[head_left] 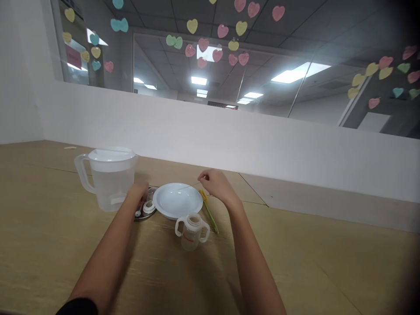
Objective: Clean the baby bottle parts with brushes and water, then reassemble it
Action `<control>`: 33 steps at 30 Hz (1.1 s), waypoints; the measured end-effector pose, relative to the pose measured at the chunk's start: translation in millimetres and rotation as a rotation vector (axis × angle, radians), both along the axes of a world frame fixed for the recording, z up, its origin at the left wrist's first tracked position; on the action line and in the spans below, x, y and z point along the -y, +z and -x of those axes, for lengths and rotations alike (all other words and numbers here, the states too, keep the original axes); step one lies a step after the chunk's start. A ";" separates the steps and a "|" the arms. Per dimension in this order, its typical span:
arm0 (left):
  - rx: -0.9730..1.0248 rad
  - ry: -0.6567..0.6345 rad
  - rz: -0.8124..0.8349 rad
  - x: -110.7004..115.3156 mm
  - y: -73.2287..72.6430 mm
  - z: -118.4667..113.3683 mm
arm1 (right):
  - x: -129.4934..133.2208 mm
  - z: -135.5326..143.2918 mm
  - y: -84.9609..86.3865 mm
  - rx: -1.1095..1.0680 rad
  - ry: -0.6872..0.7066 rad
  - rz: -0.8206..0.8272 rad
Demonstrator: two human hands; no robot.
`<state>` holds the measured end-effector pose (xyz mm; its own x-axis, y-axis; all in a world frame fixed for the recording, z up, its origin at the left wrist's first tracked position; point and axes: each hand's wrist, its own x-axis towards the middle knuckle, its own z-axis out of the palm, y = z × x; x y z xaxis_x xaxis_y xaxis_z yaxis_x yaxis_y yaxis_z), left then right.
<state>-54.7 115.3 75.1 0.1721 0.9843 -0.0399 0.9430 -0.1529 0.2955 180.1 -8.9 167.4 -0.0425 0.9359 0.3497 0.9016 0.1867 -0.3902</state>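
Note:
My left hand (141, 189), smeared by motion, is down at a small round metal tray (144, 217) that holds a white ring-shaped cap (149, 207), a clear dome-shaped piece (151, 193) and other small parts. Its fingers are mostly hidden. My right hand (215, 183) hovers beyond the right rim of a white bowl (178, 199), thumb and fingers pinched together; what they hold, if anything, is too small to name. Below it lies a brush (211, 217) with a yellow head and green handle. In front of the bowl stands a clear two-handled baby bottle (191, 236), its top uncovered.
A large translucent pitcher (113, 183) with a white lid and clear liquid stands left of the tray. The wooden table (157, 275) meets a low white wall (197, 131) under a window with heart-shaped notes. A small pale strip (70, 148) lies at the back left.

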 end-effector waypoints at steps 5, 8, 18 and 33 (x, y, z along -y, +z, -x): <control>-0.081 0.052 -0.056 5.9 25.6 -0.5 | 25.4 1.0 7.9 -0.164 -0.020 -0.261; -0.072 0.069 -0.191 15.0 49.4 0.7 | 33.8 -4.0 8.6 -0.326 -0.002 -0.339; 0.355 -0.219 -0.574 47.9 82.8 -18.9 | 71.1 -4.2 24.0 -0.679 0.189 -0.571; 0.460 -0.366 -0.571 59.5 87.1 -38.8 | 80.9 2.8 19.2 -0.328 0.073 -0.696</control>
